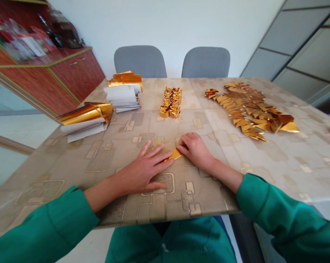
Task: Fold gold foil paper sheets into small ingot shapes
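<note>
A small folded piece of gold foil paper lies on the table in front of me, between my hands. My left hand rests flat with its fingers spread, the fingertips pressing on the paper's left end. At the other end, my right hand is closed, with thumb and fingers pinching the right edge of the paper. Part of the paper is hidden under the left fingers.
Two stacks of gold-and-white paper sheets, one flat and one curled, sit at the left. Folded gold pieces stand in rows at the centre back. A spread of pointed gold folds covers the right. Two grey chairs stand behind the patterned table.
</note>
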